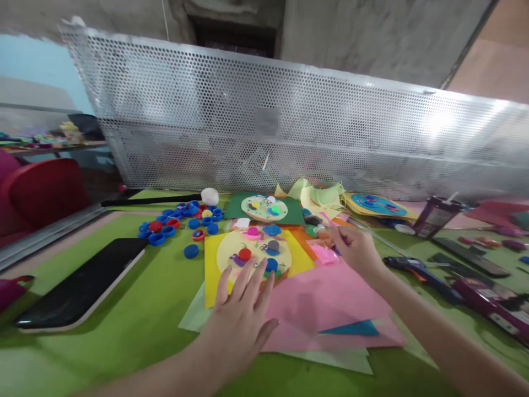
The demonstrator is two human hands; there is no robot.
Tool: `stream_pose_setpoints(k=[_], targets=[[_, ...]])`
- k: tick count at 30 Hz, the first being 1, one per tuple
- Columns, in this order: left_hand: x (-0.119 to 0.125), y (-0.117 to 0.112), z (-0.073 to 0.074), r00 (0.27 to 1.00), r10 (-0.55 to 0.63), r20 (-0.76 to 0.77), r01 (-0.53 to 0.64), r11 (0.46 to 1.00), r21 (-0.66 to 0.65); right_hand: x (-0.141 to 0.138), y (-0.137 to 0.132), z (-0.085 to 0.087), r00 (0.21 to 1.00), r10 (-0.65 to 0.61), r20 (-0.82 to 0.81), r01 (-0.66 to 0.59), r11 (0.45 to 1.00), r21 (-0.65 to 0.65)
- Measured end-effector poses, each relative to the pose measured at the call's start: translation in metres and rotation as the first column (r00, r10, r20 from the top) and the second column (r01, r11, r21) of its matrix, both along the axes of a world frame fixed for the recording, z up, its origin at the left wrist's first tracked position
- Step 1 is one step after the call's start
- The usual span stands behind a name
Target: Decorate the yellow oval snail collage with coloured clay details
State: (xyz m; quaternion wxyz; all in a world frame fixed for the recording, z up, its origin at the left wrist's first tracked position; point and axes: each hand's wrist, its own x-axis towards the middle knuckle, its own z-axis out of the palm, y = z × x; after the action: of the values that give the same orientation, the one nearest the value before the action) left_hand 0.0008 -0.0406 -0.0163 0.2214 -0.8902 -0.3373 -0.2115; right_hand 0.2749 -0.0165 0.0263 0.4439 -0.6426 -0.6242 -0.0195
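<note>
No word, number or sign can be read here. The dark cup (436, 219) carries some pale marks, but they are too blurred.

Yellow paper card (211, 259), round cream paper disc (225, 248), pink paper sheet (326, 295), lime-green desk (152, 303), silver metal screen (231, 105) dotted with holes.

green tabletop (119, 342) with bottle caps (190, 251), phone (82, 284), glue gun (425, 275)

Concrete wall (372, 38) behind perforated panel (173, 99); red chair (47, 187) left.
</note>
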Motion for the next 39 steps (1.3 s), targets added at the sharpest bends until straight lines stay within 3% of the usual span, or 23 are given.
stream_pose_setpoints(k=[5,8,11,14,17,20,23,26,32,39], targets=[[0.005,0.006,-0.019,0.995,0.095,-0.037,-0.093,0.995,0.045,0.066,0.060,0.008,0.946,-0.128,0.299,0.138,0.990,-0.014],[0.004,0.007,-0.026,0.979,0.196,-0.058,-0.194,0.980,0.031,0.087,0.104,0.012,0.887,-0.158,0.434,0.198,0.979,-0.047],[0.000,0.008,-0.021,0.938,0.331,-0.103,-0.334,0.943,-0.012,0.093,0.135,0.009,0.824,-0.231,0.517,0.304,0.951,-0.060],[-0.006,0.009,-0.008,0.903,0.387,-0.185,-0.402,0.914,-0.054,0.085,0.143,0.003,0.786,-0.239,0.570,0.338,0.938,-0.072],[-0.008,0.010,0.001,0.903,0.332,-0.271,-0.370,0.923,-0.101,0.063,0.129,-0.003,0.773,-0.109,0.625,0.225,0.968,-0.110],[-0.007,0.009,0.008,0.895,0.285,-0.344,-0.365,0.910,-0.197,0.032,0.098,-0.011,0.758,0.089,0.647,0.046,0.981,-0.189],[-0.004,0.007,0.015,0.881,0.273,-0.386,-0.395,0.874,-0.283,0.004,0.058,-0.021,0.707,0.315,0.633,-0.136,0.939,-0.315],[-0.003,0.005,0.017,0.867,0.279,-0.414,-0.412,0.868,-0.278,-0.013,0.025,-0.030,0.664,0.430,0.611,-0.224,0.895,-0.386],[-0.002,0.001,0.018,0.857,0.324,-0.400,-0.429,0.879,-0.207,-0.022,-0.002,-0.034,0.638,0.465,0.614,-0.248,0.879,-0.408],[-0.009,-0.007,0.021,0.896,0.175,-0.408,-0.346,0.850,-0.397,-0.020,-0.012,-0.034,0.565,0.544,0.620,-0.336,0.838,-0.430]])
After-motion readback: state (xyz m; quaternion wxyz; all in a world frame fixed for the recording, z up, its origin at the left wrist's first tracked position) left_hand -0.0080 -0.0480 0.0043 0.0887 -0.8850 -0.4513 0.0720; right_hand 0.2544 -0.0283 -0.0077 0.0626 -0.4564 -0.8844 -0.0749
